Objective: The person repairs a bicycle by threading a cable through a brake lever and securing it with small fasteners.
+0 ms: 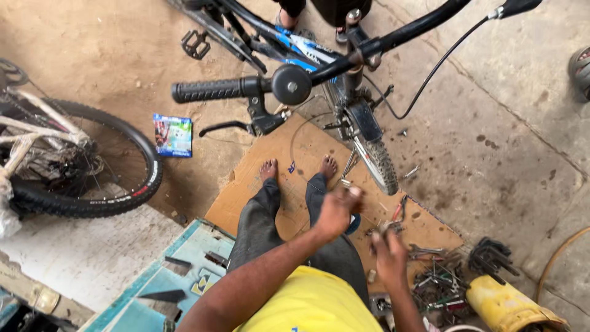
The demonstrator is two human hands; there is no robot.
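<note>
I sit on a sheet of cardboard (295, 154) with my bare feet stretched toward the front wheel (376, 161) of a black and blue bicycle (307, 52). My left hand (337, 211) is raised over my knees and blurred by motion. Its fingers are curled around a small pale part (354, 192). My right hand (389, 255) hovers lower, at the edge of a heap of metal tools (436, 284). It is blurred too, and something dark and metallic shows at its fingertips. Red-handled pliers (398, 210) lie just beyond it.
The handlebar grip (209, 90), bell (291, 84) and brake lever (224, 127) hang over the cardboard. A second bicycle's wheel (92, 161) lies at left, near a blue packet (173, 135). A yellow container (510, 305), black hex keys (491, 254) and a teal board (166, 276) surround me. Another person's legs (292, 9) show at the top.
</note>
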